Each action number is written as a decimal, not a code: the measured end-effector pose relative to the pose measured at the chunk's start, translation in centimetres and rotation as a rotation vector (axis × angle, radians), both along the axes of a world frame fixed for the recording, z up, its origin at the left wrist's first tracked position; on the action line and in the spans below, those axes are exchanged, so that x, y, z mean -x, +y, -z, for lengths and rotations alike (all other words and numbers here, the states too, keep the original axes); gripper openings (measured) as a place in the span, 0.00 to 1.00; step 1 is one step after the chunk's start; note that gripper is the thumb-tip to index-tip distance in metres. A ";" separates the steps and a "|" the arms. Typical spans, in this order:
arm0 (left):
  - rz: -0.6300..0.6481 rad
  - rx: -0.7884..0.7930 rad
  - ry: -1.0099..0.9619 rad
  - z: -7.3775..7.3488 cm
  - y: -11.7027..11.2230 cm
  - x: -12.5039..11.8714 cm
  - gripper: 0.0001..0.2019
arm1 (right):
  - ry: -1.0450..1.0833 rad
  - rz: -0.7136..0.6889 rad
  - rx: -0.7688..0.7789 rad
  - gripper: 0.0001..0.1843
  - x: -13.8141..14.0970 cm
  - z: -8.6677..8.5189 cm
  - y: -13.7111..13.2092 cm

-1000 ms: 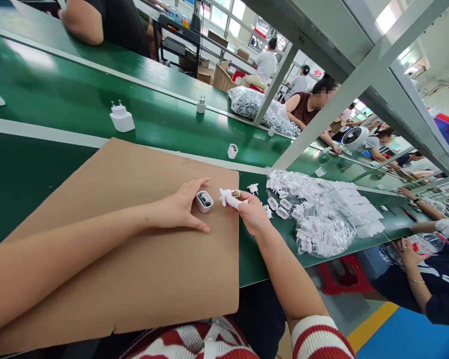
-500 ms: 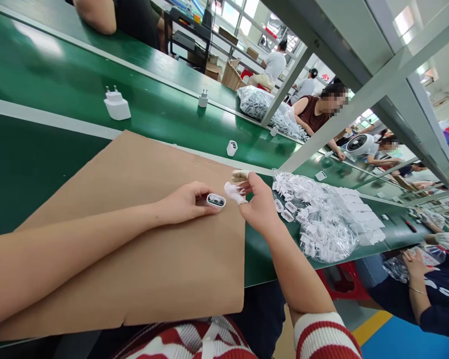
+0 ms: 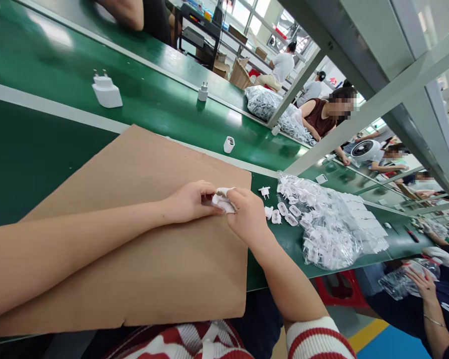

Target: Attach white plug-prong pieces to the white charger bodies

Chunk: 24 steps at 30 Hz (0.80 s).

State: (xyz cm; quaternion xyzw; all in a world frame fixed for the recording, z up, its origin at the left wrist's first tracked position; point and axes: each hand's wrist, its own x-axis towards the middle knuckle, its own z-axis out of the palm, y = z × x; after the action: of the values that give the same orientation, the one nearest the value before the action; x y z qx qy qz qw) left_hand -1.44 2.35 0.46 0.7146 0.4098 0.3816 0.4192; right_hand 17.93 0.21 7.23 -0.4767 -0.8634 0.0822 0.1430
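Observation:
My left hand (image 3: 190,201) is closed around a white charger housing (image 3: 208,201), mostly hidden by the fingers, just above a brown cardboard sheet (image 3: 164,269). Against the housing's open end is my right hand (image 3: 249,214), its thumb and a finger wrapped in white coverings. Those fingers pinch a white plug cap, which they largely hide; whether it sits inside the housing I cannot tell. Right of that hand, loose white plug caps (image 3: 276,216) lie on the green bench beside a clear plastic bag (image 3: 331,239) full of similar pieces.
White chargers (image 3: 108,92) stand spaced out along the green conveyor belt (image 3: 149,99). A slanted metal post (image 3: 322,134) rises at the bench's far edge. Co-workers sit opposite and at the right, one person's hand (image 3: 421,279) holding a clear bag.
My right hand has moved left and brought the plug cap against the housing in my left hand. The housing's open end, visible before, is now covered. Loose caps beside the bag have come into view.

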 end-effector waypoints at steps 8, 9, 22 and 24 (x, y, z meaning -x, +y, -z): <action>-0.017 0.008 0.024 0.1 -0.3 -0.1 0.22 | -0.095 -0.014 -0.024 0.19 0.7 -0.5 0.7; -0.025 0.006 0.031 0.1 -0.3 -0.1 0.22 | -0.088 -0.003 -0.034 0.19 0.7 -0.4 0.6; -0.178 0.213 0.068 -1.8 2.7 1.0 0.32 | 0.178 0.408 0.033 0.26 -5.3 1.4 2.3; -0.401 0.129 0.129 -2.7 5.5 2.6 0.31 | 0.023 0.589 0.014 0.28 -6.9 1.1 3.2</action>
State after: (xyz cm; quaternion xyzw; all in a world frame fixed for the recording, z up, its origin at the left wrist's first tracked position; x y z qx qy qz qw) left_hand -4.03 7.85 3.13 0.6136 0.5933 0.3837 0.3526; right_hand 24.86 3.38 6.16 -0.7068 -0.6856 0.0484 0.1672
